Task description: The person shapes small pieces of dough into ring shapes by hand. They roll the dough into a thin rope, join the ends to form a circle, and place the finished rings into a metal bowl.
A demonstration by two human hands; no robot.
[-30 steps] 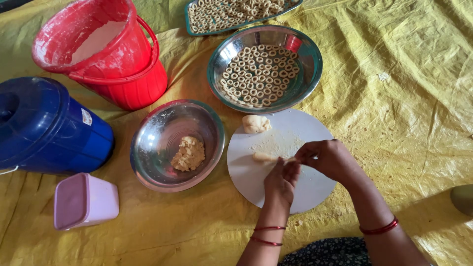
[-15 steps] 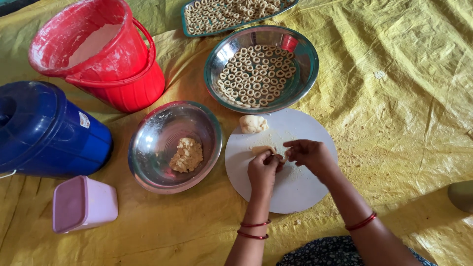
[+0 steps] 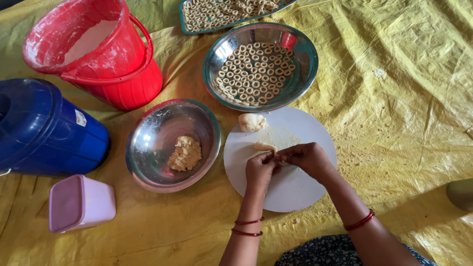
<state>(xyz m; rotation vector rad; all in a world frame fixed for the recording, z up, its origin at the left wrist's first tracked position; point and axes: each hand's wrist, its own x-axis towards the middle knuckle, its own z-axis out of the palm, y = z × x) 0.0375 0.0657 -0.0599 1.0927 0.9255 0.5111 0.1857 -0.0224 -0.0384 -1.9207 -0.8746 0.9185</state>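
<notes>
The left hand [image 3: 260,170] and the right hand [image 3: 306,158] meet over the round white board [image 3: 290,189], fingertips closed together, pinching a small piece of pale dough [image 3: 265,147]. A second lump of pale dough [image 3: 252,122] lies near the board's far edge, just beside the steel bowl of dough rings [image 3: 260,66].

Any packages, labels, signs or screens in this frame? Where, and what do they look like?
Sticker label: on the side of the blue drum at left; small, roughly rectangular, white with red and dark marks.
Pink box: lower left on the yellow sheet; squarish plastic tub with darker pink lid, no label visible.
No signs or screens.
</notes>
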